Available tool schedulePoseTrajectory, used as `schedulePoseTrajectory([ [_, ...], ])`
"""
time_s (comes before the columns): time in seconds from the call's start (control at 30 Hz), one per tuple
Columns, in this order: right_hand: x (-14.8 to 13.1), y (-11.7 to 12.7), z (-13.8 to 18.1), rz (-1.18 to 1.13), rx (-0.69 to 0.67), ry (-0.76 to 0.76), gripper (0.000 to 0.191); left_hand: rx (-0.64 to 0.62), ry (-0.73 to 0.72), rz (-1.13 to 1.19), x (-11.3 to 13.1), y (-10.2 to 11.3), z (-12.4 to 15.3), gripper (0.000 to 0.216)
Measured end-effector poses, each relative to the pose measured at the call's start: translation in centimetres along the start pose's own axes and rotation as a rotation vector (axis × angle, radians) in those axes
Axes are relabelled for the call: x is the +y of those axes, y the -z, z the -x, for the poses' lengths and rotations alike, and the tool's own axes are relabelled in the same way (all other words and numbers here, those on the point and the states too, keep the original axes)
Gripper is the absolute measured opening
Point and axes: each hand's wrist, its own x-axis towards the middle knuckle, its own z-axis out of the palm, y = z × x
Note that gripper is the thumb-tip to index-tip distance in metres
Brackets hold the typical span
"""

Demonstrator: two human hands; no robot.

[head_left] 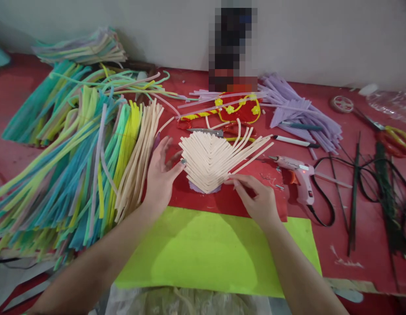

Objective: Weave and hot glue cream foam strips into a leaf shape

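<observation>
A leaf-shaped piece of cream pipe cleaners [207, 159] lies on the red table, its stems set in a V pattern over a purple base [193, 187]. Several loose ends stick out at its upper right. My left hand [161, 175] is open, thumb at the piece's left edge, fingers apart. At the lower right edge, my right hand [255, 197] pinches what looks like a cream pipe cleaner's end. Left of my left hand is a bundle of cream pipe cleaners [139, 162]. A pink glue gun [299, 175] rests right of my right hand.
Bundles of coloured pipe cleaners [68, 162] fill the left side. Purple pipe cleaners [297, 111] lie at the back right, near a white pen [294, 141]. Yellow-handled scissors [394, 135] and a black cord [330, 214] are farther right. A lime-green sheet [203, 249] covers the front.
</observation>
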Motion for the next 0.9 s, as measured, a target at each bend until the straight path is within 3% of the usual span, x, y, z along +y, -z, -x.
schedulePoseTrajectory([
  [0.13, -0.1, 0.0, 0.0, -0.004, -0.002, -0.003, 0.017, -0.137, 0.236, -0.059, 0.2, -0.3, 0.2, 0.046],
  [0.23, -0.3, 0.1, 0.0, 0.002, 0.030, -0.017, 0.018, -0.140, 0.293, -0.109, 0.6, -0.7, 0.6, 0.046],
  [0.47, -0.2, 0.6, -0.1, -0.066, 0.367, -0.126, 0.020, -0.069, 0.361, 0.126, 0.3, -0.9, 0.6, 0.045],
  [0.57, 0.5, 1.4, -0.5, -0.068, 0.465, -0.155, 0.021, -0.080, 0.392, 0.119, 0.2, -1.2, 0.5, 0.045],
  [0.63, 1.1, 2.5, -0.6, 0.000, 0.499, -0.174, 0.023, -0.086, 0.381, 0.071, 0.3, -1.4, 0.5, 0.045],
  [0.77, 2.9, 5.8, -0.1, 0.345, 0.641, -0.234, 0.022, -0.094, 0.355, -0.016, 0.5, -1.5, 0.5, 0.046],
  [0.9, 5.3, 8.2, 1.1, 0.561, 0.648, -0.361, 0.025, -0.067, 0.378, 0.012, 0.5, -1.6, 0.5, 0.048],
])
